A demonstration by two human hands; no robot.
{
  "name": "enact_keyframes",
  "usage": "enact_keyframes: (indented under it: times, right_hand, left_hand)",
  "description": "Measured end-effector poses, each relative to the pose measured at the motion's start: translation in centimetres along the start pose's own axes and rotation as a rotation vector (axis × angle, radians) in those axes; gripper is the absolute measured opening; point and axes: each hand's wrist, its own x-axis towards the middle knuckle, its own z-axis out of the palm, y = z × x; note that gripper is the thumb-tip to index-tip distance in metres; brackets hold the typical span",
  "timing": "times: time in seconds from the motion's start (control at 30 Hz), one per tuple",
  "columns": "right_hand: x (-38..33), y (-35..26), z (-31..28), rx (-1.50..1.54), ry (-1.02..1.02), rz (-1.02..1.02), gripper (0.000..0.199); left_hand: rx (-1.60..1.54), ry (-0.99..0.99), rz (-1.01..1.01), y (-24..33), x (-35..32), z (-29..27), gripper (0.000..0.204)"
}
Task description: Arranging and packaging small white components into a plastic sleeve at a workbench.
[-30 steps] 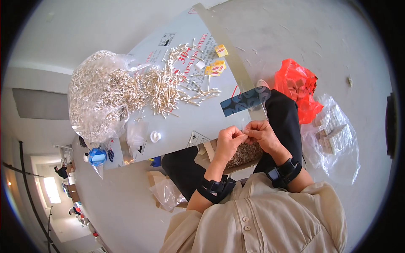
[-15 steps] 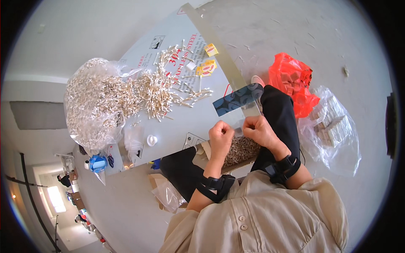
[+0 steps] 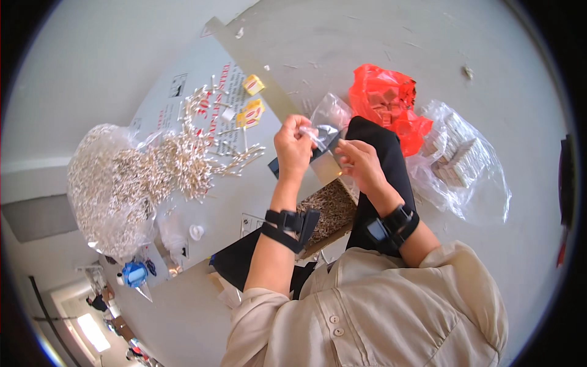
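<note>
My left hand (image 3: 293, 150) and my right hand (image 3: 361, 162) are raised together in front of me, both pinching a small clear plastic bag (image 3: 327, 122) that hangs open between them. The left fingers grip its upper edge and the right fingers hold its other side. Below the hands lies a grey board (image 3: 202, 79) with a heap of small white sticks (image 3: 177, 168) spilling from a large clear sack (image 3: 107, 183). Both wrists wear black bands.
A red plastic bag (image 3: 385, 101) of small boxes and a clear bag (image 3: 468, 165) of small boxes lie on the floor at my right. Small yellow packets (image 3: 252, 98) lie on the board. A blue object (image 3: 134, 273) and a white cap (image 3: 196, 232) sit near the board's lower end.
Both hands have risen from my lap toward the board's edge, and the small clear bag now shows spread between them. The view has shifted a little.
</note>
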Motion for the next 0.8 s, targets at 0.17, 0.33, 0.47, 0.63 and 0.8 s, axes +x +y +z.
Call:
enact_keyframes:
  times: [0.17, 0.33, 0.47, 0.63, 0.8]
  right_hand:
    - [5.2, -0.5, -0.3, 0.208, -0.048, -0.125, 0.01]
    - [7.8, 0.7, -0.6, 0.083, 0.165, -0.304, 0.011]
    - [8.8, 2.1, -0.7, -0.021, 0.33, -0.374, 0.01]
    - [8.1, 2.9, -0.5, -0.15, 0.393, -0.364, 0.011]
    - [7.2, 3.3, -0.3, -0.075, 0.382, -0.348, 0.01]
  left_hand:
    - [0.204, -0.113, 0.197, -1.8, 4.9, 3.1, 0.013]
    - [0.768, -0.136, 0.679, -4.2, 7.3, 3.9, 0.013]
    - [0.895, -0.216, 0.627, -5.3, 7.9, 3.9, 0.014]
    - [0.921, -0.307, 0.631, -5.9, 7.7, 3.1, 0.015]
    - [0.87, -0.352, 0.657, -5.3, 7.5, 2.0, 0.019]
